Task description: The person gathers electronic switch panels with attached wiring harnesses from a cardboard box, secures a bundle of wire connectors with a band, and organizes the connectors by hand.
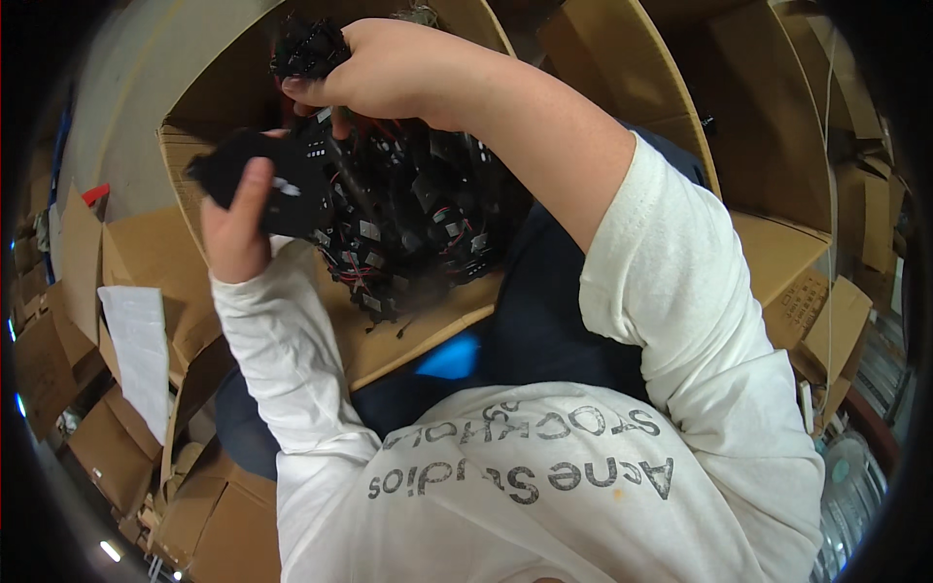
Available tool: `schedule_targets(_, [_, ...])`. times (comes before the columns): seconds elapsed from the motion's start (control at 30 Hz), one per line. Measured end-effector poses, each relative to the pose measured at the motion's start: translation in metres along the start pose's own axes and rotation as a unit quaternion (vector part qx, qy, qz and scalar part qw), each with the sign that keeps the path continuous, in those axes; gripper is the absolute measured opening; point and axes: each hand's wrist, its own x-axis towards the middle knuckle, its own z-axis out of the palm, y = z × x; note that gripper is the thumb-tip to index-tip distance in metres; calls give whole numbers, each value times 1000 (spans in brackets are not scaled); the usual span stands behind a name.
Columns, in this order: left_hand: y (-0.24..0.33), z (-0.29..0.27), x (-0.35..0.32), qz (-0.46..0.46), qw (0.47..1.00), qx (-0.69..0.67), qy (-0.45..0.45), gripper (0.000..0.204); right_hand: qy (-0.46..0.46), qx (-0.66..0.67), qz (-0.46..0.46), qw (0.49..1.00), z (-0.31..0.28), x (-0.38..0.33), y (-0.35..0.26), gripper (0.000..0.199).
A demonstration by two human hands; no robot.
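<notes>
My left hand (238,233) grips a flat black plastic piece (299,194) with a small white mark, its thumb lying across the top. Farther off, toward the box's far side, my right hand (384,73) closes around a black openwork plastic part (307,51); its exact kind is not clear. Beneath both hands lies a heap of black plastic assemblies (374,233) with red wires and small metallic pieces. They fill a cardboard box (418,345) in front of me. My right forearm covers some of the heap.
Raised cardboard flaps (627,58) stand at the right of the box. Another open carton (155,257) with a white sheet (138,350) over its edge is on the left. More cartons (209,525) lie at lower left, and a clear plastic-wrapped item (850,496) at lower right.
</notes>
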Motion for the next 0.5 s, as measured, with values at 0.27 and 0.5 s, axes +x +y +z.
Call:
schedule_targets(0.27, [-58, 1, 2, -130, 966, -206, -90, 37, 44, 154, -94, 983, -10, -3, -12, 24])
schedule_targets(0.5, [-281, -10, 13, -61, 846, 517, -118, 53, 105, 102, -130, 981, -29, -19, -36, 23])
